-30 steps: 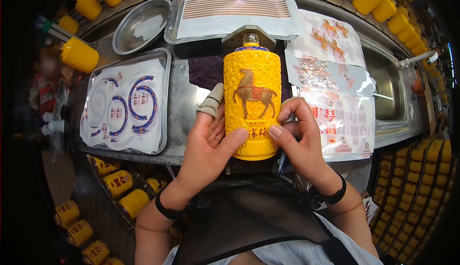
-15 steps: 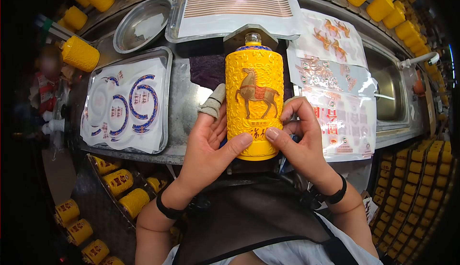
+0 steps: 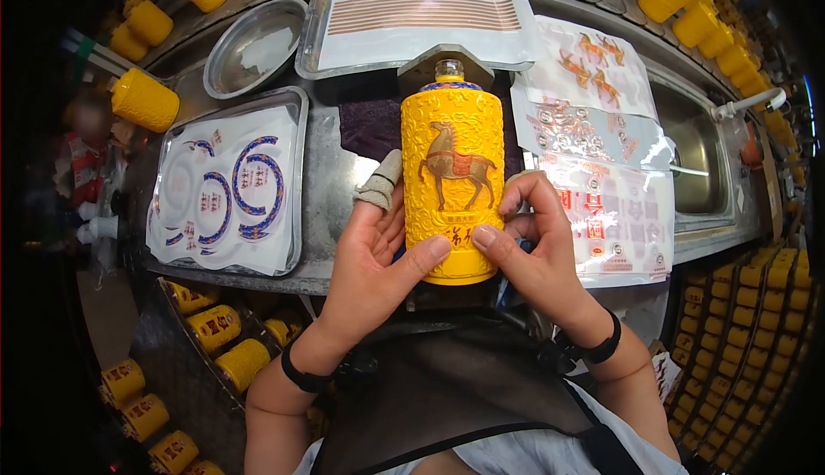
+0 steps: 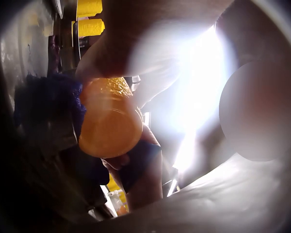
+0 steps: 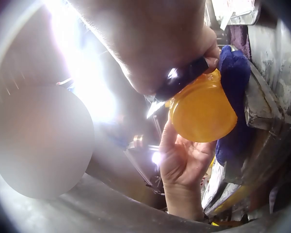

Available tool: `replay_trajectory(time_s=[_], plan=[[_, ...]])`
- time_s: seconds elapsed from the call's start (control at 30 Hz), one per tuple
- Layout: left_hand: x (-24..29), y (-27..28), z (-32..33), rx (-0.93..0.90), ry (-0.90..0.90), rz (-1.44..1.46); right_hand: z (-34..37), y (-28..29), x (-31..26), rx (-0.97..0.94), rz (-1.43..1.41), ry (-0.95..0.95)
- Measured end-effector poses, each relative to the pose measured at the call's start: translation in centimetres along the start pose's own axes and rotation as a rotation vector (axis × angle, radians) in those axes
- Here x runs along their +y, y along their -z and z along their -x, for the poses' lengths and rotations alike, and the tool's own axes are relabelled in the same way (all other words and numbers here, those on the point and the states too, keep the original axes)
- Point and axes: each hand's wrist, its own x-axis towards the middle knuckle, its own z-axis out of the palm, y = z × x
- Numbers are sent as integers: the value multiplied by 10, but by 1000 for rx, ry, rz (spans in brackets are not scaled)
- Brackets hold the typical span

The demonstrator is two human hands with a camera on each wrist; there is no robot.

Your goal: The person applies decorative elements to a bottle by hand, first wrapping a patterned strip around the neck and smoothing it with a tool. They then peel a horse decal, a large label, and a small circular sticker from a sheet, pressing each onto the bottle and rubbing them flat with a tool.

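A yellow embossed bottle [image 3: 453, 174] with a brown horse picture and dark characters near its base lies tilted back, neck away from me. My left hand [image 3: 371, 252] holds its left side, thumb on the lower front; one finger wears a grey cloth cover [image 3: 378, 185]. At the lower right, my right hand [image 3: 537, 239] grips the bottle with curled fingers, its thumb pressing beside the characters. Both wrist views show the bottle's round base [image 5: 203, 114] and a blue cloth [image 5: 233, 73] alongside it. A dark shiny piece [image 5: 182, 80] sits at my right palm; I cannot tell what it is.
A tray [image 3: 301, 174] of blue-patterned decal sheets stands left, with a metal bowl [image 3: 219, 54] behind. Striped strips lie in the back tray [image 3: 309, 41]. Horse and red-lettered decal sheets [image 3: 614, 217] lie right, before a sink [image 3: 700, 174]. Yellow bottles [image 3: 146, 101] surround the bench.
My hands stay on the bottle, the right thumb moving slightly left across the characters, the left thumb shifting a little right. Bottles along the back rail have moved rightward.
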Motion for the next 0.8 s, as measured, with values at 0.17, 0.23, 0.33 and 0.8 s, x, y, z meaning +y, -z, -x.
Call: replay_trajectory(time_s=[0.17, 0.23, 0.33, 0.8], plan=[[0, 0, 0, -8, -11, -26, 1, 2, 0, -10, -70, -15], [0, 1, 0, -9, -8, -38, 0, 5, -6, -30, -207, -92], [-1, 4, 0, -26, -25, -68, -7, 30, 1, 35, -447, -206], [0, -3, 1, -7, -42, -27, 12, -13, -42, 149, 451, 525]])
